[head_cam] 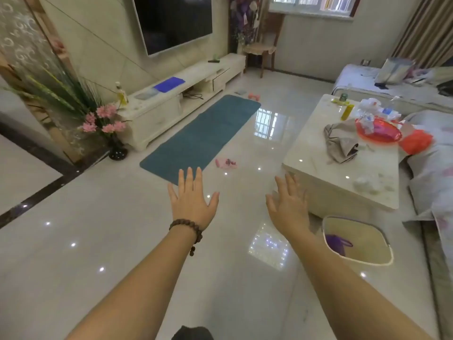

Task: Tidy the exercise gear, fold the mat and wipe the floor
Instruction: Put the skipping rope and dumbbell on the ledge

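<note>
I am reaching both empty hands, left [193, 204] and right [289, 207], fingers spread, toward the mat [201, 133]; probably soft, liftable at its near edge.

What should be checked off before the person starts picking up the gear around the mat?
1. Left hand free: ok, fingers straight, holding nothing.
2. Right hand free: ok, fingers spread, holding nothing.
3. Teal mat free of items: ok, it lies flat and unfolded with nothing on it.
4. Gear located: ok, pink item on the floor by the mat's near right corner, pink dumbbell beyond its far end.
5. Container ready: ok, the woven basket by the coffee table stands open; a purple item lies inside.
6. Wiping cloth identified: cannot tell.
</note>
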### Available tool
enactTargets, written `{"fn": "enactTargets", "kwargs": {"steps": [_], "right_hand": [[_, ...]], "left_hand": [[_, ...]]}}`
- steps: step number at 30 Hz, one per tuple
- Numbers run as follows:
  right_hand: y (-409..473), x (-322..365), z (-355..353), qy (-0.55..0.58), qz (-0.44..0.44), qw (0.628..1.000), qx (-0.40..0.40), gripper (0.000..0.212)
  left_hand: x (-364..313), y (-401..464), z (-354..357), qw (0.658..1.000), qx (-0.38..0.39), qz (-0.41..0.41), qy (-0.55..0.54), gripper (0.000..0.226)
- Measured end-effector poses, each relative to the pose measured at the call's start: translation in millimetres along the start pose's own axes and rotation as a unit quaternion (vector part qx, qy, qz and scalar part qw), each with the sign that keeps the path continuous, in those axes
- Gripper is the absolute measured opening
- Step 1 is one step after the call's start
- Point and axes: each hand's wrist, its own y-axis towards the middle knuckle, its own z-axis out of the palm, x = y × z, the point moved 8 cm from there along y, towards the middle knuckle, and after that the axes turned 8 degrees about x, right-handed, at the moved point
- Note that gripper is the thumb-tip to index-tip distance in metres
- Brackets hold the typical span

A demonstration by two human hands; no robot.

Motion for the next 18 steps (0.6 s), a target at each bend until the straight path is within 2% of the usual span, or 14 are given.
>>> {"fn": "enactTargets", "kwargs": {"steps": [10,18], "right_hand": [[46,-29,60,-0.023,0.021,0.997,0.066,0.057],[184,-27,113,-0.030,0.034,0.993,0.110,0.054]], "left_hand": [[-5,49,76,0.996,0.086,-0.024,-0.002,0.075],[9,198,100,0.994,0.093,-0.049,-0.009,0.075]]}}
